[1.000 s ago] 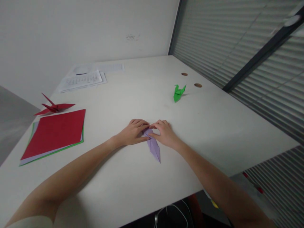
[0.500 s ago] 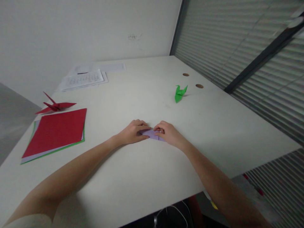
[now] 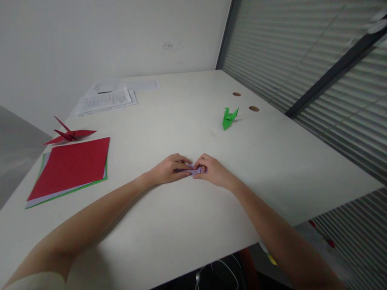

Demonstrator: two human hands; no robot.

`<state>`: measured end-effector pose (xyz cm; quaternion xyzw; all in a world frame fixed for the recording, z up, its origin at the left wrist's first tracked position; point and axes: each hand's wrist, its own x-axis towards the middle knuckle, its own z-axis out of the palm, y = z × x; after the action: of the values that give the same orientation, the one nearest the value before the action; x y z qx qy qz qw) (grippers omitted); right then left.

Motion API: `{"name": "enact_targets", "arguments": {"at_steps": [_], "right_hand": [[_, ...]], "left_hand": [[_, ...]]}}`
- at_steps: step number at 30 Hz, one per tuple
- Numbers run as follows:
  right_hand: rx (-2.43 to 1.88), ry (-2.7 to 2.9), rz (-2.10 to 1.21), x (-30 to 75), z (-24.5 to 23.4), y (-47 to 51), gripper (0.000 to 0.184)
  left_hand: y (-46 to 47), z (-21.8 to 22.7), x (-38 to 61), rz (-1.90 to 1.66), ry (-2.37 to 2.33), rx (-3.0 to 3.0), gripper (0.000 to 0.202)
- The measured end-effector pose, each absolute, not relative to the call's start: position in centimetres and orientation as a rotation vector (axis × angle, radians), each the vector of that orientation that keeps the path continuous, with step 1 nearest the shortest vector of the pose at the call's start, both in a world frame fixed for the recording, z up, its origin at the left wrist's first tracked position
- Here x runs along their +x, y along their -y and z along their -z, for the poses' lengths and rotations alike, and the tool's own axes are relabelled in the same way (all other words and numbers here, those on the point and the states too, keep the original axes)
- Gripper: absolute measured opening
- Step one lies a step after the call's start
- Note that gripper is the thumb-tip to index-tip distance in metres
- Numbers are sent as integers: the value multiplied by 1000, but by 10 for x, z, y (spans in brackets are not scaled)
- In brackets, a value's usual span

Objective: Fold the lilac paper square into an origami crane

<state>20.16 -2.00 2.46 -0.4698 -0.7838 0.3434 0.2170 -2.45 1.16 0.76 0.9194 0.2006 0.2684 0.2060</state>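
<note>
A small folded piece of purple paper [image 3: 196,170] lies on the white table between my hands, partly covered by fingers. My left hand [image 3: 173,168] is closed on its left end, with the thumb along the near edge and the fingers on the far side. Around the right end, my right hand [image 3: 211,170] curls its fingers, thumb and forefinger pinching the paper. The finer folds are hidden under the fingertips.
To the left, a stack of coloured sheets, red [image 3: 72,167] on top, lies before a red paper crane [image 3: 71,135]. A green paper crane [image 3: 229,119] stands ahead right. Written papers [image 3: 105,100] and a pen [image 3: 104,92] lie at the back left. Cables [image 3: 223,268] hang below the table edge.
My right thumb has moved left and down to the paper's near edge, and the fingers have curled in more. The left hand stays nearly in place. Less of the purple paper shows.
</note>
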Motion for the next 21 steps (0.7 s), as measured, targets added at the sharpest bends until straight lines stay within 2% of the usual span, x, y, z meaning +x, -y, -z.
{"name": "enact_targets", "arguments": {"at_steps": [4,8,21], "right_hand": [[-1353,2135,-938,200,-23,19,6],[-1406,2168,-848,199,-20,17,13],[-1459,2174,-791,198,-18,18,14]], "left_hand": [[-14,-4,-24,-759,-598,2471,21],[-16,-2,-24,-749,-617,2445,20],[-17,-1,-22,-783,-588,2480,20]]}}
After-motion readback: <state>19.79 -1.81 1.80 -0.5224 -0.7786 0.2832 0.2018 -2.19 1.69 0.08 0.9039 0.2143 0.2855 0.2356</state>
